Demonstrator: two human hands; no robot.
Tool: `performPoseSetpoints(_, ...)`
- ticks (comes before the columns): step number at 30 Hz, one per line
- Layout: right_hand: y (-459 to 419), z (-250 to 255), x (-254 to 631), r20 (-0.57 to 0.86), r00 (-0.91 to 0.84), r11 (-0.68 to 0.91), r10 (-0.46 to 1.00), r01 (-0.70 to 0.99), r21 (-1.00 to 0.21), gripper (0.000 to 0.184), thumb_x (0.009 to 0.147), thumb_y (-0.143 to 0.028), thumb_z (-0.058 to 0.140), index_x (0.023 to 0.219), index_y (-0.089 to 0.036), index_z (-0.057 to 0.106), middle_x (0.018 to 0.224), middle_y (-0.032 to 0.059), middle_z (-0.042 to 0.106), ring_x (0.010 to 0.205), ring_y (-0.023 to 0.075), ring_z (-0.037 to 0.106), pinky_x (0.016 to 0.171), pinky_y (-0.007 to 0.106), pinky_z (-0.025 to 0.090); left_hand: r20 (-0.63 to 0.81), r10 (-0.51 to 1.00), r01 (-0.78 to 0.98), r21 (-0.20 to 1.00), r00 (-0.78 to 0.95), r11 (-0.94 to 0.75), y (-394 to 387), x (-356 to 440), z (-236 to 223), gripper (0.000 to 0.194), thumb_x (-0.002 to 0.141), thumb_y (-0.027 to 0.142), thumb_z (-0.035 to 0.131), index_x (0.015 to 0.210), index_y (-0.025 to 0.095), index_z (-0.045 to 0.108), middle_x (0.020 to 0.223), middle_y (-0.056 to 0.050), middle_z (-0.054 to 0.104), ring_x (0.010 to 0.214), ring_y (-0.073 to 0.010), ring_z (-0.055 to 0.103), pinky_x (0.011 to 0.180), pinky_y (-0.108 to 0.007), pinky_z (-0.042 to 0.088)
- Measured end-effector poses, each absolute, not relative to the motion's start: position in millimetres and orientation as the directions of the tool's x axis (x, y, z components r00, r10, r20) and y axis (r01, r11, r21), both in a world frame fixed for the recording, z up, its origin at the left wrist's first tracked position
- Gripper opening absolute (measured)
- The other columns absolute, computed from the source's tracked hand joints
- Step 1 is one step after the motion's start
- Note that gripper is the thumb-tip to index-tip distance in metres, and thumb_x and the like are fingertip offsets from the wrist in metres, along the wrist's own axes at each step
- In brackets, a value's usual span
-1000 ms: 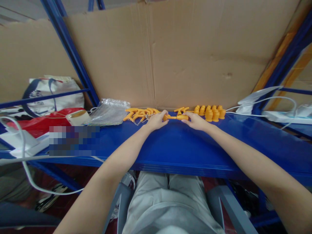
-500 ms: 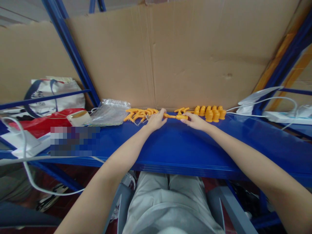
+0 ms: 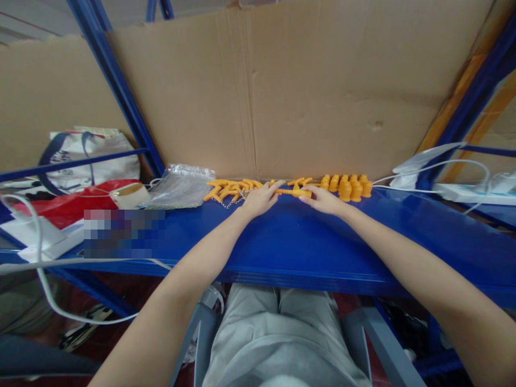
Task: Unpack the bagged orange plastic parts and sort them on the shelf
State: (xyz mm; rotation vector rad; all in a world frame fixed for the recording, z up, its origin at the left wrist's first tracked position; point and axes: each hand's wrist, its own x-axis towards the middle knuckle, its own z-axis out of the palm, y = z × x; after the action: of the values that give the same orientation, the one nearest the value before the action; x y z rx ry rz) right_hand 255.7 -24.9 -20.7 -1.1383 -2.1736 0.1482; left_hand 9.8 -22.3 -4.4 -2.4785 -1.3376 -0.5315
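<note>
An orange-yellow plastic piece with a narrow ribbed section [image 3: 286, 191] and a wider body [image 3: 297, 192] lies between my two hands, low over the blue shelf. My left hand [image 3: 258, 200] is closed about its ribbed left end, with one finger stretched out above it. My right hand [image 3: 324, 201] pinches the wider body from the right. Beside my left hand are several curved orange pieces [image 3: 228, 189] and a thin metal chain [image 3: 230, 203]. Past my right hand stand several orange figure-like pieces [image 3: 355, 189] in rows. A few small branched pieces [image 3: 302, 181] lie behind the held one.
A tall cardboard sheet [image 3: 314, 91] backs the blue shelf [image 3: 290, 242]. To the left are clear plastic bags [image 3: 181, 185], a red bag [image 3: 80, 199] and white cables [image 3: 42, 274]. A white power strip [image 3: 475, 193] sits at the right.
The held piece has turned a little, and more of its wider body shows. A finger of my left hand has stretched out to the right. My right hand has barely moved.
</note>
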Motion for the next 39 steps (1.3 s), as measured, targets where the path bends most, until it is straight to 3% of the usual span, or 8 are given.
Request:
performPoseSetpoints(4,-22.9,-22.5,256.0,0.516,-0.402,0.624,0.756,0.68,-0.384,0.043,0.093,-0.054,0.053,0.108,-0.015,0.065,0.096,0.0116,0.071,0.084,0.0235,0.065,0.077,0.036,0.051,0.405,0.778,0.865,-0.075,0.481,-0.496,-24.9,12.0,-2.3,0.036,0.102,0.03,0.042,0.135,0.023,0.052,0.13,-0.014,0.062,0.109,-0.027,0.068,0.091,-0.037,0.052)
performPoseSetpoints(9,-19.3,-26.9,254.7,0.522,-0.386,0.625,0.761,0.653,-0.428,0.044,0.091,-0.055,0.058,0.111,-0.017,0.065,0.095,0.0097,0.07,0.083,0.0228,0.064,0.075,0.036,0.052,0.371,0.79,0.858,-0.038,0.488,-0.512,-21.0,10.0,-4.2,0.031,0.098,0.027,0.045,0.126,0.018,0.055,0.119,-0.014,0.067,0.109,-0.0282,0.067,0.093,-0.039,0.051)
performPoseSetpoints(17,-13.0,-25.5,262.0,0.403,-0.379,0.548,0.833,0.47,-0.692,0.051,0.092,-0.052,0.061,0.131,-0.021,0.051,0.079,-0.0005,0.062,0.058,0.0124,0.058,0.055,0.026,0.05,0.299,0.831,0.868,0.017,0.47,-0.497,-22.9,13.1,-1.0,0.03,0.098,0.029,0.045,0.124,0.019,0.056,0.113,-0.011,0.072,0.108,-0.0278,0.069,0.091,-0.037,0.052)
performPoseSetpoints(23,-25.2,-11.1,266.4,0.225,-0.476,0.437,0.85,0.399,-0.806,0.042,0.093,-0.038,0.065,0.129,-0.024,0.049,0.103,0.0045,0.07,0.071,0.0126,0.069,0.064,0.026,0.057,0.287,0.838,0.876,-0.012,0.465,-0.482,-24.2,12.2,-0.6,0.032,0.097,0.026,0.045,0.126,0.018,0.056,0.115,-0.013,0.072,0.111,-0.0291,0.068,0.093,-0.039,0.051)
performPoseSetpoints(26,-28.5,-9.2,261.5,0.21,-0.416,0.388,0.885,0.407,-0.827,0.03,0.098,-0.044,0.058,0.117,-0.022,0.056,0.106,0.008,0.073,0.069,0.0129,0.07,0.064,0.026,0.057,0.3,0.833,0.877,-0.026,0.465,-0.48,-23.7,10.5,-0.1,0.034,0.096,0.024,0.045,0.128,0.018,0.056,0.113,-0.012,0.072,0.109,-0.0285,0.069,0.093,-0.038,0.051)
performPoseSetpoints(30,-28.0,-12.4,253.6,0.18,-0.353,0.322,0.918,0.4,-0.858,0.042,0.101,-0.056,0.044,0.107,-0.018,0.061,0.096,0.011,0.076,0.06,0.0133,0.068,0.057,0.024,0.056,0.304,0.83,0.877,-0.043,0.467,-0.478,-24.0,9.8,1.3,0.033,0.097,0.024,0.045,0.128,0.019,0.056,0.112,-0.011,0.072,0.11,-0.0283,0.069,0.093,-0.037,0.051)
performPoseSetpoints(35,-29.1,-13.0,252.1,0.134,-0.281,0.245,0.95,0.413,-0.877,0.051,0.103,-0.058,0.036,0.114,-0.016,0.063,0.093,0.0126,0.077,0.059,0.0142,0.069,0.059,0.025,0.057,0.312,0.832,0.878,-0.015,0.459,-0.479,-23.8,11.0,1.0,0.031,0.096,0.025,0.047,0.125,0.02,0.057,0.11,-0.009,0.072,0.11,-0.0278,0.068,0.09,-0.036,0.051)
performPoseSetpoints(39,-32.8,-8.5,258.7,0.105,-0.35,0.25,0.931,0.403,-0.88,0.042,0.102,-0.049,0.047,0.129,-0.018,0.058,0.104,0.0117,0.077,0.069,0.014,0.072,0.061,0.023,0.057,0.314,0.833,0.878,0.001,0.455,-0.479,-21.7,11.2,-0.4,0.03,0.096,0.027,0.048,0.123,0.02,0.058,0.109,-0.009,0.072,0.109,-0.0273,0.068,0.089,-0.035,0.051)
